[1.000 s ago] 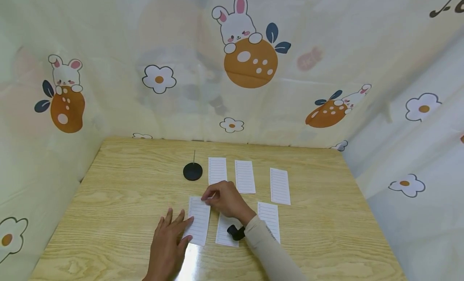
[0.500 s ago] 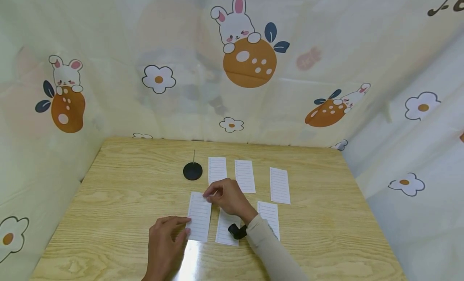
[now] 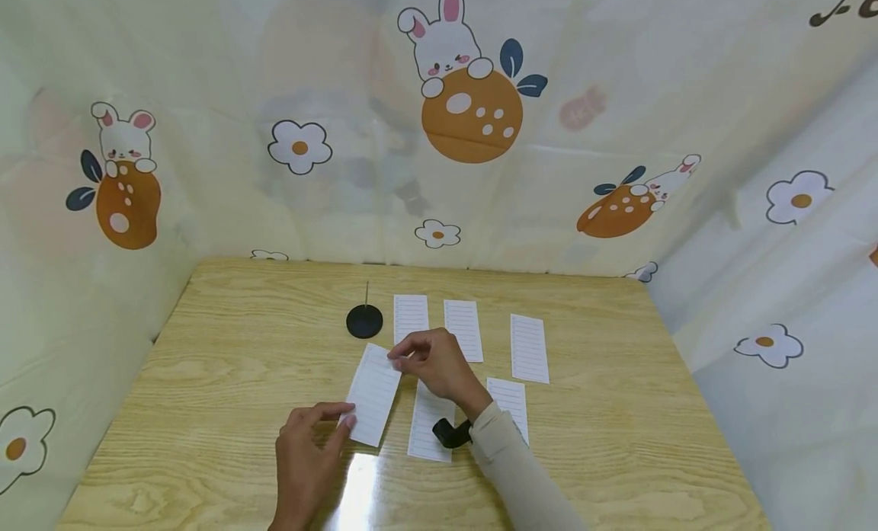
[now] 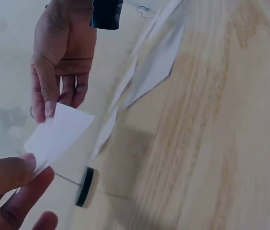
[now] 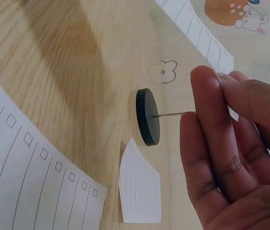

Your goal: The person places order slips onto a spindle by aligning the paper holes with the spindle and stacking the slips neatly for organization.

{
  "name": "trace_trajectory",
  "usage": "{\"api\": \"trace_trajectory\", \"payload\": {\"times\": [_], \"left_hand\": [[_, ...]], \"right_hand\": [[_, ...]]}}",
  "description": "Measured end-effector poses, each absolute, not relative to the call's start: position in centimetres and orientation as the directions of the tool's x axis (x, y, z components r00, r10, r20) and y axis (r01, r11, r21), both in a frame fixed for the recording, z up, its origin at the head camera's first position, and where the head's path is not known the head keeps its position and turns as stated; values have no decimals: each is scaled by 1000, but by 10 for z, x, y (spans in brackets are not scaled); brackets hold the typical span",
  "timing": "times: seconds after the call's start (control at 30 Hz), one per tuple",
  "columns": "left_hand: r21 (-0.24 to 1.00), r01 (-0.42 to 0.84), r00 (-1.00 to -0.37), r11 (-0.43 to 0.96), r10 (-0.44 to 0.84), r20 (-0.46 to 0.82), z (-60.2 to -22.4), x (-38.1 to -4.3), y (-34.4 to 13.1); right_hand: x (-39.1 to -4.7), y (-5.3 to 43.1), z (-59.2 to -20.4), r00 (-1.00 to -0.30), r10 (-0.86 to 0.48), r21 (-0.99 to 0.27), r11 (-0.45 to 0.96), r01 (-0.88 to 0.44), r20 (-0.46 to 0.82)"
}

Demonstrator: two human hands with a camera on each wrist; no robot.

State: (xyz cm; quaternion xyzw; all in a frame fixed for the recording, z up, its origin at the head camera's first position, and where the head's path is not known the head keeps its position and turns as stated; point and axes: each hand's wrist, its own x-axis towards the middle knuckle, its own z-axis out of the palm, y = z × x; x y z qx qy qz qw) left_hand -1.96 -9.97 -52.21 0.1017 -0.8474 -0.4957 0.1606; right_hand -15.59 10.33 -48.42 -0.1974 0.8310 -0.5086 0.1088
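A white lined paper slip is held up off the wooden table between both hands, tilted. My left hand pinches its lower left edge between thumb and fingers. At its upper right corner, my right hand pinches it with fingertips. In the left wrist view the slip spans the two hands, its blank back showing. Just beyond the hands stands a bill spike, a black round base with a thin upright metal pin. In the right wrist view, small checkboxes line the edge of the held slip.
More lined slips lie on the table: a back row with slips at left, middle and right, and two nearer ones, partly under the right arm. A printed curtain surrounds the table.
The slip has come up off the table and tilted, moving toward the spike. My left hand, earlier spread flat on its edge, now pinches it. My right hand has risen slightly with it.
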Motion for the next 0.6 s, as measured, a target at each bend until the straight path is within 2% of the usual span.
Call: {"api": "trace_trajectory", "payload": {"times": [0.33,0.6], "left_hand": [[916,-2,-902,401,-397,172,-517,-20,-101],[945,47,-867,324,-456,200,-512,-18,-98]], "right_hand": [[-156,103,-478,-922,-387,-915,358,-184,34],[-156,102,-475,-935,-351,-962,237,-136,46]]}}
